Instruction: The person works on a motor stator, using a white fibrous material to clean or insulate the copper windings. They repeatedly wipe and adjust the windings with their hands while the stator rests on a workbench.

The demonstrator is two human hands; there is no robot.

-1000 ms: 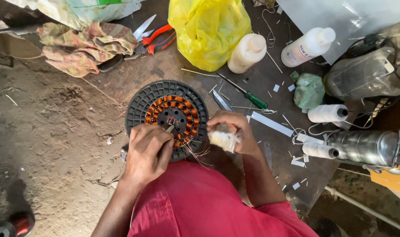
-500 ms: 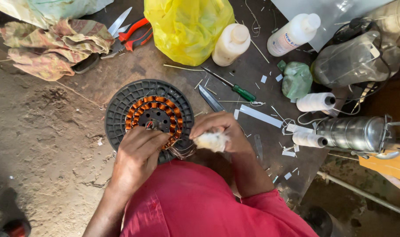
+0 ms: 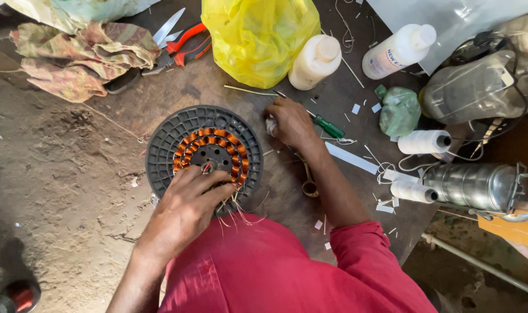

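A round black motor stator [image 3: 165, 139] with a ring of copper windings [image 3: 236, 152] lies flat on a dark work board. My left hand [image 3: 185, 206] rests over its near edge, fingers curled on the windings, with thin loose wire ends sticking out beneath it. My right hand [image 3: 291, 123] is stretched out just right of the stator. It is closed around a small white roll [image 3: 271, 125], beside a green-handled screwdriver [image 3: 330, 127].
Behind the stator stand a yellow plastic bag [image 3: 258, 35] and two white bottles [image 3: 315, 61] [image 3: 398, 51]. Red-handled scissors [image 3: 181, 42] and a rag [image 3: 81, 55] lie at the back left. White thread spools [image 3: 424, 142] and a metal cylinder [image 3: 478, 185] lie right. Dirt floor [image 3: 55, 185] lies left.
My right hand has moved with the white roll from the stator's near right edge out to the far right, beside the screwdriver. My left hand stays on the windings.
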